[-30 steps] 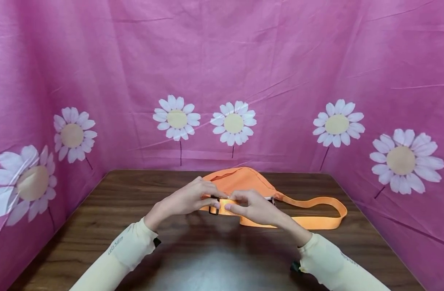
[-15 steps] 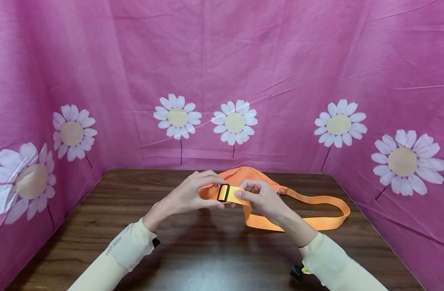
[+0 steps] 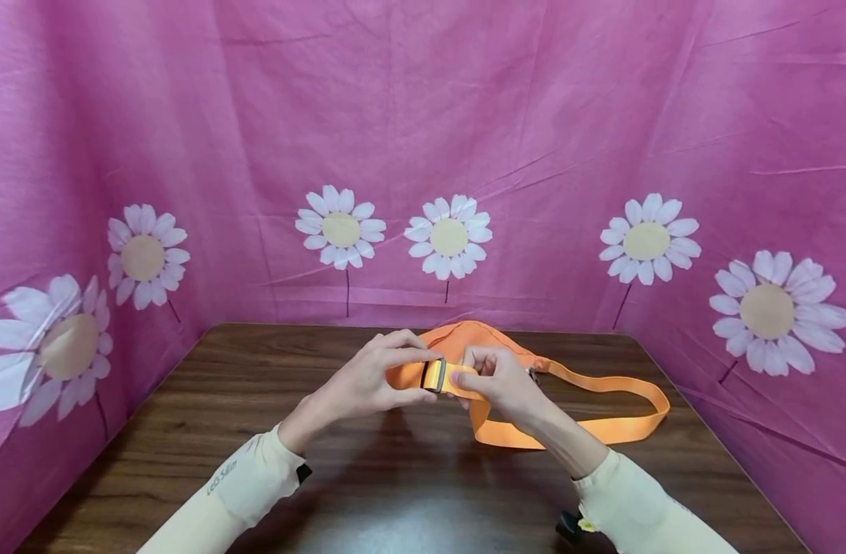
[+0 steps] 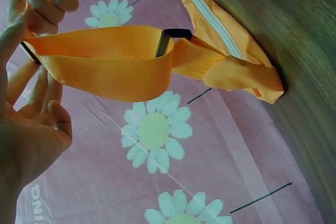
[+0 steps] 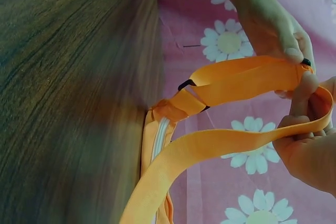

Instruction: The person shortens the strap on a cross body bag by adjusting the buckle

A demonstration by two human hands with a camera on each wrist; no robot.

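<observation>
An orange waist bag [image 3: 460, 340] lies toward the back of the table, its long orange strap [image 3: 606, 429] looping out to the right. Between thumb and fingers, my left hand [image 3: 363, 375] pinches the edges of a black slide buckle [image 3: 433, 375] threaded on the strap. Just to its right, my right hand [image 3: 509, 388] pinches the strap, thumb on top and fingers curled behind. In the left wrist view, the strap section [image 4: 105, 74] past the buckle doubles through a second black ring [image 4: 176, 33] beside the bag. A pale zipper [image 4: 210, 17] runs along the bag.
The dark wood table [image 3: 367, 477] carries the bag and strap. Pink cloth [image 3: 533, 115] printed with white daisies hangs behind and on both sides. Each sleeved wrist has a small black piece on it, such as the black wrist mount [image 3: 568, 527] on the right.
Both hands have lifted the buckle and strap section and shifted slightly right. The left fingers moved onto the buckle's edges, and the buckle now sits closer to the right thumb.
</observation>
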